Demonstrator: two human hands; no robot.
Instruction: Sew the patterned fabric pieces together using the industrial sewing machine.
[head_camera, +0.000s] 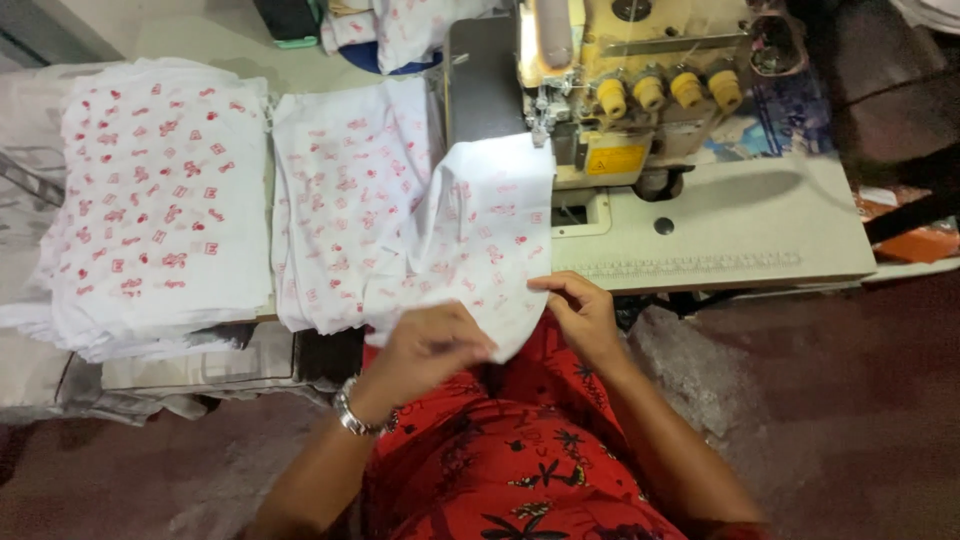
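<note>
Here, seen from above: a white fabric piece (490, 235) with small pale red prints, draped from the sewing machine (630, 90) down over the near edge of the pale surface (740, 230) toward a lap in red patterned cloth. Left hand (430, 345) closed on the lower left edge of that fabric piece, fingers curled under and pinching it, a metal wristwatch (350, 412) on the wrist. Right hand (580, 315) pinching the lower right edge, thumb and fingertips gripping the hem; both hands close together with the fabric's bottom corner between them. Top corner of the fabric piece tucked beside the needle area of the cream-coloured machine, under a row of four yellow knobs (668, 90). On the machine's front, a small yellow rectangular label (615, 158), just right of the fabric's top edge. To the left, two stacks of like printed cloth: a nearer stack (345, 200) touching the held piece, and a farther, thicker stack (160, 200) with brighter red prints. At far right, an orange package (915, 240), partly hidden.
</note>
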